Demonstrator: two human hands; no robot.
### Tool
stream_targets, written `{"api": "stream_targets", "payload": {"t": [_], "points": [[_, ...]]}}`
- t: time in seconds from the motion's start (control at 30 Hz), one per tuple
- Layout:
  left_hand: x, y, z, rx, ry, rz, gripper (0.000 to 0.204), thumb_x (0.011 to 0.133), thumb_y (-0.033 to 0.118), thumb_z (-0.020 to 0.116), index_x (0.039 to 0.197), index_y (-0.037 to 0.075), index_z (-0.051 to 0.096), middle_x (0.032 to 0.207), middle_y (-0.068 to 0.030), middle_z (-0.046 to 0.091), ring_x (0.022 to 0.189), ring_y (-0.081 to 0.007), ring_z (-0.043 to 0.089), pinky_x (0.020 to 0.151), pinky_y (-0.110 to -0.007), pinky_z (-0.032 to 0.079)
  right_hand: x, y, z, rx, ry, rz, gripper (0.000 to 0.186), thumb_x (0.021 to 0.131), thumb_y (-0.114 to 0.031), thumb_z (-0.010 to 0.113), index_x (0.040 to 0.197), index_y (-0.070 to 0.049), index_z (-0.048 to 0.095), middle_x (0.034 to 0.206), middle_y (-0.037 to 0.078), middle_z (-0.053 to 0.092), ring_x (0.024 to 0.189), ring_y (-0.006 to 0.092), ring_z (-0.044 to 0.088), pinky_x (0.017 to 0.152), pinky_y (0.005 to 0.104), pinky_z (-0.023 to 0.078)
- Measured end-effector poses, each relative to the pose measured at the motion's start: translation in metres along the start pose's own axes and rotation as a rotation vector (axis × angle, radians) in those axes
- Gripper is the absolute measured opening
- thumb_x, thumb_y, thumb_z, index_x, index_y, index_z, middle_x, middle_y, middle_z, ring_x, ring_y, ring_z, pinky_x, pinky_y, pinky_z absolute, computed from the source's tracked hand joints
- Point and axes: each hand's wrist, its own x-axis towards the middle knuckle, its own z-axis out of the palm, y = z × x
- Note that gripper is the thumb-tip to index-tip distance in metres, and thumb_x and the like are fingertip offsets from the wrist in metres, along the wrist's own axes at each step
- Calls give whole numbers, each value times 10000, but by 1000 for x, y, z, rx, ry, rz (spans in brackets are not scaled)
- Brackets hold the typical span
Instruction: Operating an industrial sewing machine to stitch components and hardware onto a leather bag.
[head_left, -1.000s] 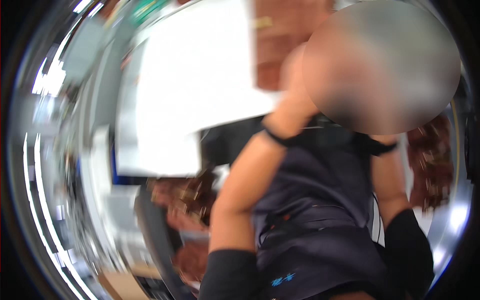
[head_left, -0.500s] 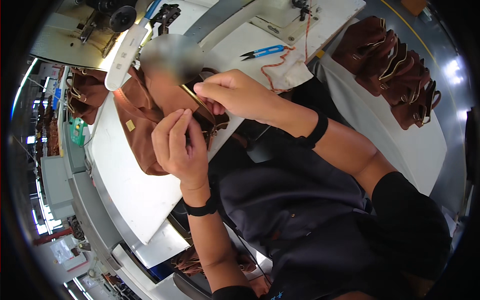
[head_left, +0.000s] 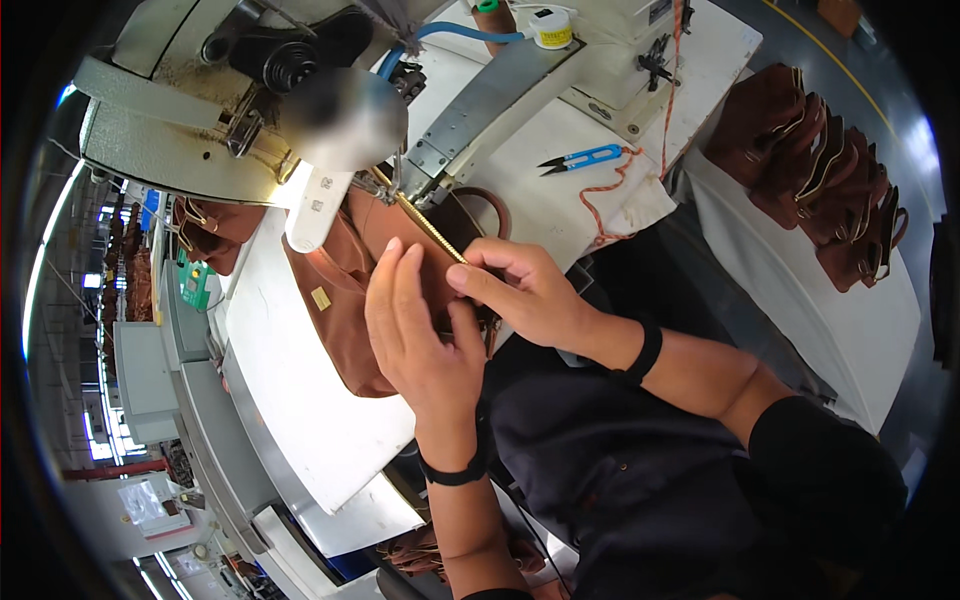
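Observation:
A brown bag (head_left: 345,350) with a small yellowish tag lies under the head of a sewing machine (head_left: 150,135). A gold-toothed zipper (head_left: 432,228) runs along the bag's edge up to the machine's presser foot. My left hand (head_left: 428,350) lies on the brown material beside the zipper, fingers stretched out. My right hand (head_left: 525,292) pinches the near end of the zipper edge between thumb and fingers. A blurred patch covers part of the machine near the needle.
Blue thread snips (head_left: 585,158) lie right of the machine beside an orange cord (head_left: 600,205). More brown bags (head_left: 800,165) stand in a row at the right; others sit at far left. A thread spool (head_left: 492,22) and a white-and-yellow container (head_left: 551,28) stand at the back.
The view has shifted, showing more of the machine. My left fingers have gone from curled together to stretched out on the bag; my right hand now holds the zipper edge nearer to me.

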Motion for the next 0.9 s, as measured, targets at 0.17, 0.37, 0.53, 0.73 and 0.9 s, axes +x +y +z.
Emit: {"api": "stream_targets", "payload": {"t": [0.17, 0.37, 0.53, 0.73, 0.9], "points": [[1, 6, -4, 137, -199, -26, 541, 957, 19, 630, 1495, 32, 579, 1509, -188, 590, 1363, -397, 567, 1140, -478, 449, -1, -4, 3, 107, 32, 101, 257, 1086, -217, 659, 891, -51, 656, 758, -84, 551, 674, -16, 455, 555, 209, 358], [-1, 11, -1, 153, -270, -43, 586, 993, 69, 607, 1558, -27, 489, 1573, -242, 516, 1450, -408, 509, 1198, -541, 387, 2, -9, -4, 85, -2, 151, 274, 1080, -231, 667, 861, -69, 636, 757, -71, 581, 645, 2, 464, 550, 205, 355], [3, 10, -6, 52, -276, -79, 567, 990, 62, 613, 1534, -54, 500, 1558, -271, 513, 1427, -449, 515, 1171, -530, 423, 3, -10, -3, 152, -32, 170, 272, 1072, -208, 677, 846, -70, 615, 754, -63, 558, 655, 11, 470, 575, 215, 349], [8, 10, -6, 71, -298, -72, 595, 948, 44, 637, 1522, -52, 512, 1544, -256, 517, 1357, -438, 547, 1123, -493, 465, 2, -2, -6, 172, -27, 159, 316, 1079, -205, 674, 802, -85, 579, 687, -84, 512, 613, -8, 437, 516, 214, 305], [13, 9, -6, 46, -303, -108, 620, 918, 25, 665, 1515, -49, 514, 1541, -247, 516, 1343, -427, 542, 1122, -487, 457, 6, -5, -5, 205, -34, 152, 319, 1076, -180, 676, 796, -73, 565, 709, -79, 508, 624, -5, 441, 525, 217, 316]]}}
